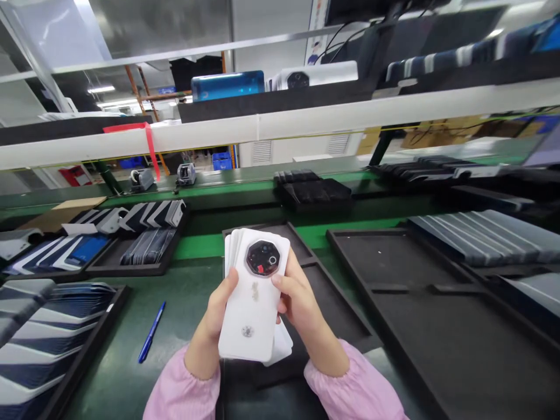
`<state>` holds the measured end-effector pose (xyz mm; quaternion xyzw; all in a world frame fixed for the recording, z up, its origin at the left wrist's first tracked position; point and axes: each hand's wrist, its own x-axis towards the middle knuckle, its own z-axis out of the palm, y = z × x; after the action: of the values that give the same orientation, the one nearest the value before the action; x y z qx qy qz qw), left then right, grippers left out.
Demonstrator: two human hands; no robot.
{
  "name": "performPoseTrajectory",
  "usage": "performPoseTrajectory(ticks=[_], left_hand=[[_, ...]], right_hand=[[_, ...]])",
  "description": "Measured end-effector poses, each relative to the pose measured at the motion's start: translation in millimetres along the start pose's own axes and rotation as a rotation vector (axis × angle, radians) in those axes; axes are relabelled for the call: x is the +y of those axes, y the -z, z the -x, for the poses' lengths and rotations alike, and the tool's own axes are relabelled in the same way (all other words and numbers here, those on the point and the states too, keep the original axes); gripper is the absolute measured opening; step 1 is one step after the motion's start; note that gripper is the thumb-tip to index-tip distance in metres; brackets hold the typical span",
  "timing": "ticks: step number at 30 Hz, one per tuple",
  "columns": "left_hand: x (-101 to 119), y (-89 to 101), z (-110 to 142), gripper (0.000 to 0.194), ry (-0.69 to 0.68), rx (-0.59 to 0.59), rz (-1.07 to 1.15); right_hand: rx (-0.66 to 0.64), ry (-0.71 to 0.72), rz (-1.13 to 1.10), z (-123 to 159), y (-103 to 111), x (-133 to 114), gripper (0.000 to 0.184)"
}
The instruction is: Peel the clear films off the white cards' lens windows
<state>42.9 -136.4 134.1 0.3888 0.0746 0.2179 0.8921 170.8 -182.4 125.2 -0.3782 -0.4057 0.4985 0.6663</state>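
While the left hand [217, 309] and right hand [301, 297] pinch white phone back covers [252, 309] between their fingers, the stack looks gathered, edges not yet flush, black tray [335, 303] beyond the right fingertips.

One head-worn camera looks forward and down, the bare left hand [217, 309] and bare right hand [303, 300] close below, across the flat dark-green workbench [186, 303] (the long white rail [306, 121] slants upward rightward)

No lettering legible; marks [255, 291] on the white panel [251, 311] are blurred.
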Motion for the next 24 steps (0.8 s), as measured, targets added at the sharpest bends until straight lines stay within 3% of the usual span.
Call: performPoseTrajectory(ticks=[5,9,11,14,18,22,24], left_hand=[[-7,9.8,1,0.08,0.065,0.098,-0.031],[-8,8.2,0,0.086,0.033,0.131,-0.061],[-8,6.2,-3,0.084,-0.056,0.172,-0.068],[-11,6.9,-10,0.073,-0.289,0.346,-0.105],[-9,15.2,-21,0.068,-0.449,0.544,-0.113],[-1,19.5,-21,0.075,-0.468,0.445,-0.136],[2,18.9,-19,0.078,-0.508,0.464,-0.214]], right_hand=[[0.124,0.01,0.139,3,-1,-5,0.057],[0.085,0.01,0.158,2,7,-3,0.055],[0.096,0.073,0.225,0,9,0,0.06],[0.163,0.2,0.516,-3,11,5,0.08],[0.195,0.132,0.795,-7,15,10,0.093],[0.271,0.08,0.865,-14,25,15,0.095],[0.237,0.109,0.937,-16,30,19,0.092]])
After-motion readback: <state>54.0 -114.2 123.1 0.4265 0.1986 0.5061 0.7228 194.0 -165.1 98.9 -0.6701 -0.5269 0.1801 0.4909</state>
